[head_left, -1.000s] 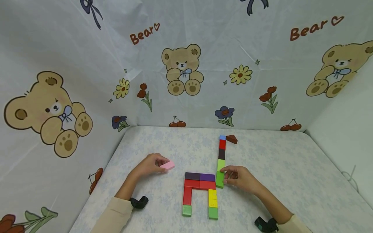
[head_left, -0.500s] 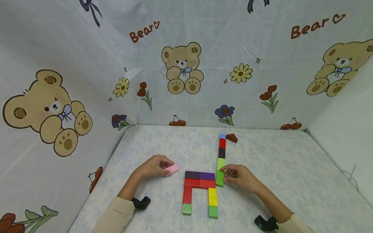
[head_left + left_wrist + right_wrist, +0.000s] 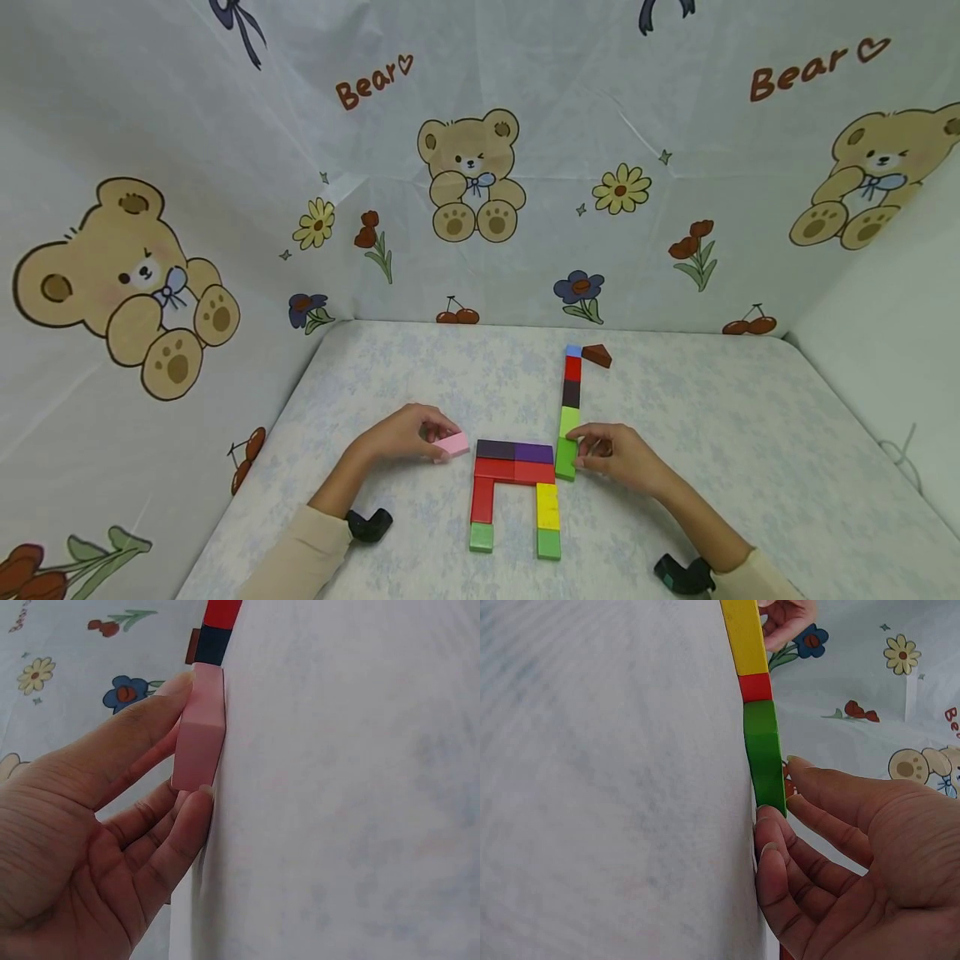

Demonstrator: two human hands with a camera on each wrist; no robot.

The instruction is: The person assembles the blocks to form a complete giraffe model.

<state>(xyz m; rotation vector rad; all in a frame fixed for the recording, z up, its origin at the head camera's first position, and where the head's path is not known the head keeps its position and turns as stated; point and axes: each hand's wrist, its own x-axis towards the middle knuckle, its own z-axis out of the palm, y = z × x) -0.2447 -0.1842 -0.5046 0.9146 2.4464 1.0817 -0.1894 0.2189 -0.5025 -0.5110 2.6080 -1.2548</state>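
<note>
In the head view my left hand (image 3: 408,432) pinches a pink block (image 3: 453,444) just left of a flat arrangement of toy blocks. The left wrist view shows the pink block (image 3: 201,727) with slanted faces between thumb and fingers, close to the tabletop. My right hand (image 3: 618,457) holds the lower part of a green block (image 3: 566,461), the bottom piece of an upright column; its fingertips touch the block's end in the right wrist view. The arrangement has a dark block (image 3: 496,450), a purple block (image 3: 533,453), red blocks (image 3: 495,472) and a yellow block (image 3: 548,507).
A brown angular block (image 3: 597,356) lies beside the light blue block (image 3: 573,351) at the column's top. Green blocks (image 3: 482,537) end both legs of the arrangement. A patterned cloth (image 3: 525,283) hangs behind the pale table (image 3: 712,433).
My left hand has carried the pink block right and a little nearer, closer to the dark block. My right hand stays at the green block.
</note>
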